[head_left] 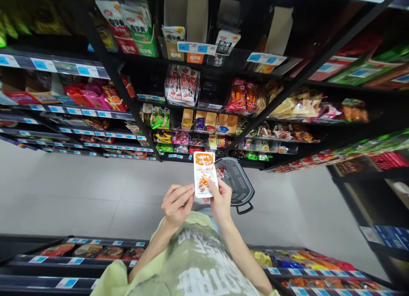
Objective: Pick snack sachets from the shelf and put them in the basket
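A small white and orange snack packet [204, 173] is held upright in front of me. My right hand [221, 200] grips its lower right edge with thumb and fingers. My left hand [177, 204] is curled beside the packet's lower left edge, fingertips touching or nearly touching it. Just beyond the packet a dark grey shopping basket [238, 183] stands on the floor with a few items inside.
Black store shelves [191, 113] packed with snack packets fill the view ahead and to both sides. More shelves [79, 255] with packaged goods run behind me at the bottom. Pale grey floor tiles [79, 189] lie between.
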